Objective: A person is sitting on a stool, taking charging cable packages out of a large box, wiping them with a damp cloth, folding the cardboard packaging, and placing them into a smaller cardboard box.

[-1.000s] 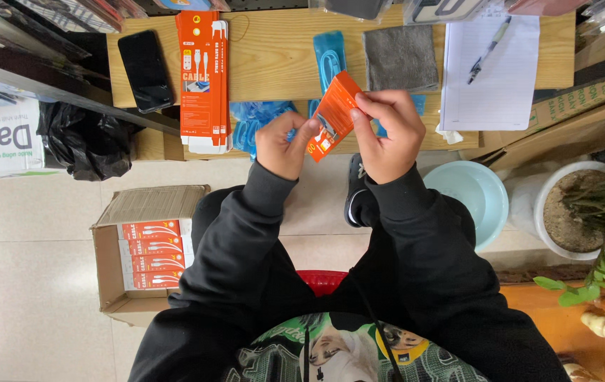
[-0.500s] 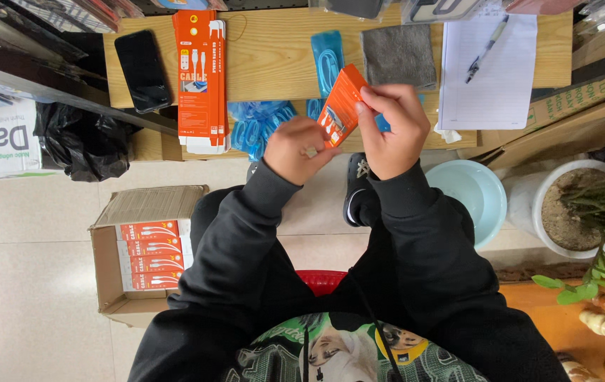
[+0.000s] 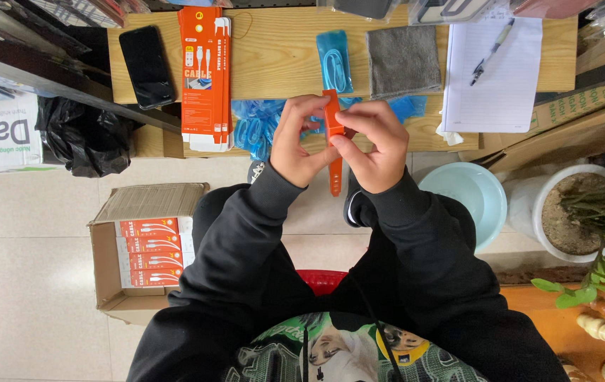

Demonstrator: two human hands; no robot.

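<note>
Both hands hold a narrow orange cardboard package (image 3: 333, 145) edge-on above my lap, in front of a low wooden table (image 3: 274, 64). My left hand (image 3: 299, 141) grips its upper left side and my right hand (image 3: 370, 145) pinches it from the right. Its lower end hangs below my fingers. On the table behind lie a stack of flat orange packages (image 3: 205, 74), a pile of blue bagged cables (image 3: 256, 127) and a single blue bagged cable (image 3: 334, 60).
A black phone (image 3: 146, 66), grey cloth (image 3: 403, 60) and paper pad with pen (image 3: 500, 71) lie on the table. A cardboard box of orange packages (image 3: 143, 247) stands on the floor at left. A pale blue basin (image 3: 468, 198) and potted plant (image 3: 578, 212) stand at right.
The orange package has turned from showing its flat face to edge-on and upright, and both hands have closed in around it nearer my body.
</note>
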